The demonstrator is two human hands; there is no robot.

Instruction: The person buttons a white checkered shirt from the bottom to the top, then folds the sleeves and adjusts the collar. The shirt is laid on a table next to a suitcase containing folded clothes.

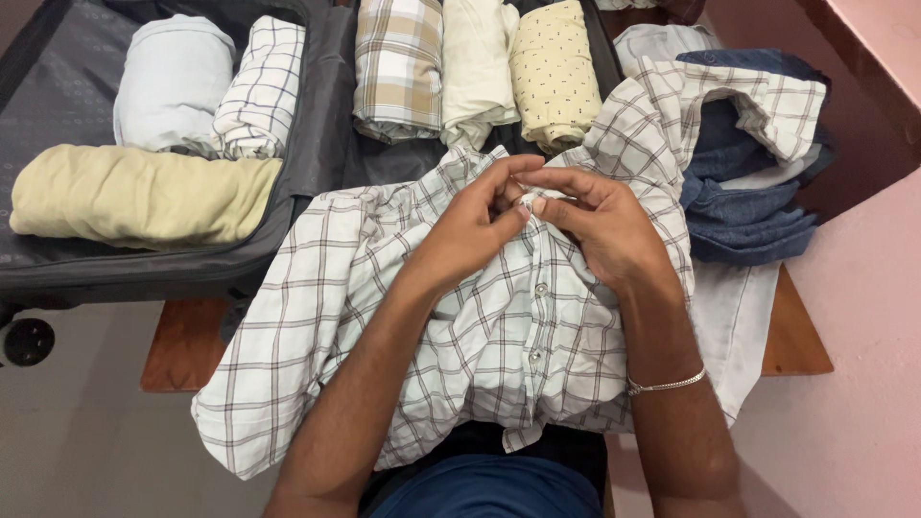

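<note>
Presently, the checked shirt lay spread at frame centre, unrolled; both the left hand and right hand pinched its placket at a top button, lower buttons apparently fastened. The suitcase, upper left, already held six rolled garments. Denim clothes waited at the right.

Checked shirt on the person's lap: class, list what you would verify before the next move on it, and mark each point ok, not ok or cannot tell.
1. Both hands on the checked shirt: ok; left hand and right hand meet at its front strip.
2. Top button pinched between fingertips: ok.
3. Button through its hole: cannot tell, fingers hide it.
4. Lower buttons in sight: ok.
5. Shirt lying flat: not ok, it is bunched and creased.
6. Suitcase open, rolled clothes inside: ok.
</note>
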